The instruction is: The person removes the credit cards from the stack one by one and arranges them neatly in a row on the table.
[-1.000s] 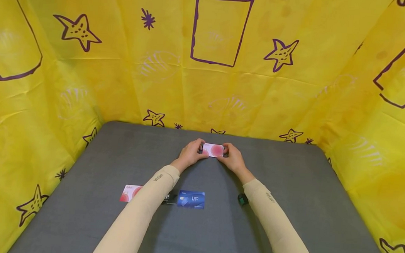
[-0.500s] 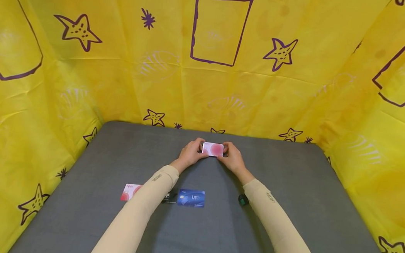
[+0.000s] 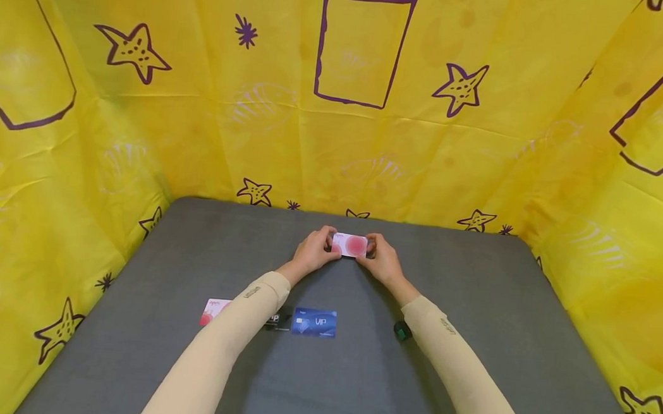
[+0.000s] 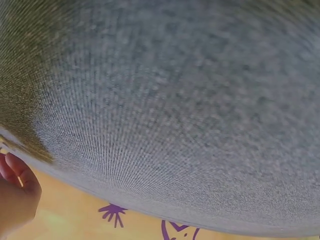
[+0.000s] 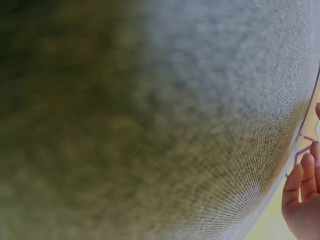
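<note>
Toward the far side of the grey table, both hands pinch a small white and pink card [image 3: 349, 245] by its two short ends. The left hand [image 3: 310, 249] grips the left end, its thumb at the lower corner. On the opposite end the right hand [image 3: 384, 259] holds it the same way. Part of the left hand [image 4: 17, 192] appears at the lower left of the left wrist view. Curved fingers of the right hand [image 5: 302, 192] show at the right edge of the right wrist view. Whether other cards lie beneath the held one cannot be told.
Nearer the person, a blue VIP card [image 3: 314, 323] lies flat beside a black card [image 3: 280, 320] and another pink card [image 3: 214, 310], both partly hidden by the left sleeve. A small dark object [image 3: 402, 330] sits by the right sleeve. Yellow printed cloth [image 3: 347, 138] walls the table [image 3: 471, 342].
The hands and the held card stay almost in place. The left forearm shifts slightly, covering more of the pink card on the table. The view has moved a little.
</note>
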Tool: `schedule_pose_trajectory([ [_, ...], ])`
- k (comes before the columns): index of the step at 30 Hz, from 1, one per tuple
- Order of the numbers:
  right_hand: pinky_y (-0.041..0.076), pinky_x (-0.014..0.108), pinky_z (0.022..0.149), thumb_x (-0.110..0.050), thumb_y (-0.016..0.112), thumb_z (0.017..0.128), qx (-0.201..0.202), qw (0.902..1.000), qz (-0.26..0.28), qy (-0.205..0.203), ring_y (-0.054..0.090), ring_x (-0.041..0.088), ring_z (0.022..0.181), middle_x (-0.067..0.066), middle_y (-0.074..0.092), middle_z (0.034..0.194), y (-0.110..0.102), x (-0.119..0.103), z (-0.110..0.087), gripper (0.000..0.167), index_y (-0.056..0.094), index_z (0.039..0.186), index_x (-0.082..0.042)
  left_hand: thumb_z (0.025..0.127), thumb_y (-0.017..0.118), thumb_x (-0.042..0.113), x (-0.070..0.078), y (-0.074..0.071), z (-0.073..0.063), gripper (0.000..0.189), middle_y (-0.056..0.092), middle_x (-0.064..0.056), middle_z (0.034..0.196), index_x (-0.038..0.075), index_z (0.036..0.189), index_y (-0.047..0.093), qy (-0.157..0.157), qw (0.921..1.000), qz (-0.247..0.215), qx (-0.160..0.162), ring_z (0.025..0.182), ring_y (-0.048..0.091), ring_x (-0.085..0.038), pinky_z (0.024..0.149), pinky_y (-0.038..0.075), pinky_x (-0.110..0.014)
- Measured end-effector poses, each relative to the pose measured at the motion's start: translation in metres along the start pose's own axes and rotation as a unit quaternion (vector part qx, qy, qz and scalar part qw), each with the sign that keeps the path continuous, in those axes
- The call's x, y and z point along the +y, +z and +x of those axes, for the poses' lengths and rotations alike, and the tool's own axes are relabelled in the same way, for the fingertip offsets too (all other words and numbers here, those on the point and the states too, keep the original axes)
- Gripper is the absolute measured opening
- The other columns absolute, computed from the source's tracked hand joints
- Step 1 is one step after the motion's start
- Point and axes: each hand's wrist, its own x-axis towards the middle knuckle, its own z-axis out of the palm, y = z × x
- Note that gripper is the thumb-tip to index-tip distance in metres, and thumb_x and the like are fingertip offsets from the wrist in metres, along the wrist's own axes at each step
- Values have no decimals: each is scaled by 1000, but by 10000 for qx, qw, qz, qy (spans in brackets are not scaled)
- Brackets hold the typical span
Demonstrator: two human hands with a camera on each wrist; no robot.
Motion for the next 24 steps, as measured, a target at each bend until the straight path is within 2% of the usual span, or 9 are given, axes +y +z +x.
schedule_pose_trajectory([
  [24, 41, 32, 69, -18, 83, 78, -35, 9995, 108, -304, 50, 20, 74, 7, 60, 90, -2, -1, -23, 57, 51, 124, -4, 77, 84, 30, -1, -7, -24, 56, 60, 4, 89, 12, 122, 56, 317, 9994, 111, -9, 81, 54, -14, 73, 45, -34],
])
